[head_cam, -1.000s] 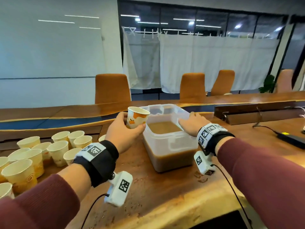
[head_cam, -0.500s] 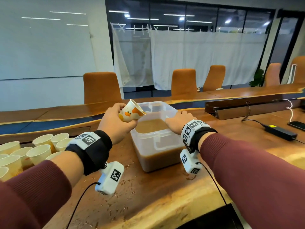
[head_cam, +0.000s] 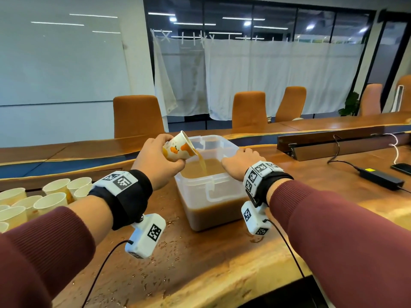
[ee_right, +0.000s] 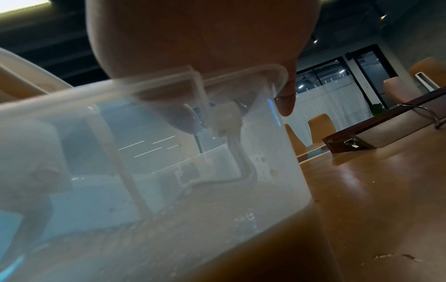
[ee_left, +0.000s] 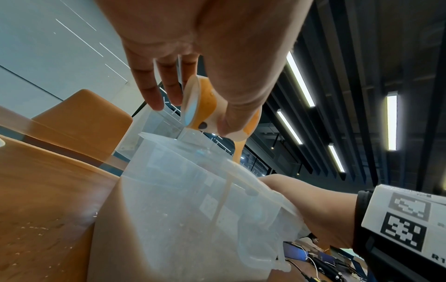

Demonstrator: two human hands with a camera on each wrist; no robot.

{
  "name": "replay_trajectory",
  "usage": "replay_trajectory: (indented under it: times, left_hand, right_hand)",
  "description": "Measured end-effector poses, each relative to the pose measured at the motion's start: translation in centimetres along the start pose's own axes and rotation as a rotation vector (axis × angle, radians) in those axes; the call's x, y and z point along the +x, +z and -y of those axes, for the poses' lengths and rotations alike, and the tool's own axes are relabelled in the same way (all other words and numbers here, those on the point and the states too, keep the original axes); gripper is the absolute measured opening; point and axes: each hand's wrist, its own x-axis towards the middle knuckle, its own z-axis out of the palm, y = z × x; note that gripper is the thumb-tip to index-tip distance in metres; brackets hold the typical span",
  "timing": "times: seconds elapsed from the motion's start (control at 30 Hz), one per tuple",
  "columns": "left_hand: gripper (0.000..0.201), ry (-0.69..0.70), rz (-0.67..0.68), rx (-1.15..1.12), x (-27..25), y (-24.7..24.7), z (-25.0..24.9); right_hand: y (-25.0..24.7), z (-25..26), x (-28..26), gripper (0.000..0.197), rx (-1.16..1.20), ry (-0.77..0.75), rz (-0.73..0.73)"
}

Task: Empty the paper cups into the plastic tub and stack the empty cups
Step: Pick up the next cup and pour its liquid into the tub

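Observation:
My left hand (head_cam: 159,161) grips a white paper cup (head_cam: 179,147) with orange prints, tipped sideways over the left rim of the clear plastic tub (head_cam: 209,187). A thin stream of brown liquid (head_cam: 202,165) runs from the cup into the tub, which holds brown liquid partway up. In the left wrist view the fingers and thumb wrap the cup (ee_left: 205,106) above the tub (ee_left: 193,200). My right hand (head_cam: 241,162) rests on the tub's right rim, fingers curled over the edge (ee_right: 284,103).
Several paper cups (head_cam: 51,198) stand in a group at the table's left. Droplets lie on the wooden table (head_cam: 200,263) near the tub. A black power adapter (head_cam: 380,180) and a phone (head_cam: 401,168) lie at right. Orange chairs (head_cam: 138,116) stand behind the table.
The left hand has tipped the cup from upright to nearly sideways over the tub, and liquid now pours out. The right hand has stayed on the tub's rim.

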Motion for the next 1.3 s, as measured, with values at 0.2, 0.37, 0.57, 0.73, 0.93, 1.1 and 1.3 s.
replay_trajectory:
  times: [0.2, 0.37, 0.57, 0.73, 0.93, 1.1, 1.3]
  left_hand:
    - [0.062, 0.017, -0.001, 0.021, 0.2, 0.2, -0.1]
    - [0.061, 0.026, 0.005, 0.025, 0.3, 0.3, 0.2]
    - [0.061, 0.036, 0.004, 0.037, 0.4, 0.2, 0.2]
    - [0.061, 0.039, 0.007, 0.048, 0.5, 0.1, -0.1]
    - [0.063, 0.041, 0.002, 0.072, 0.4, -0.3, -0.5]
    - [0.064, 0.040, 0.006, 0.088, 0.3, -0.5, -0.8]
    - [0.066, 0.050, 0.009, 0.112, 0.4, -0.7, -1.0]
  right_hand:
    - [0.0, 0.0, -0.1, 0.085, -0.016, -0.004, -0.005]
    - [-0.2, 0.1, -0.3, 0.086, -0.022, -0.004, 0.000]
    - [-0.3, 0.0, -0.5, 0.086, -0.005, -0.004, 0.003]
    - [-0.4, 0.1, -0.5, 0.086, -0.014, -0.005, 0.004]
    - [-0.4, 0.1, -0.5, 0.087, -0.016, -0.005, 0.006]
    - [-0.5, 0.2, -0.6, 0.086, -0.026, -0.009, 0.002]
    - [-0.5, 0.1, -0.7, 0.085, -0.030, -0.015, 0.005]
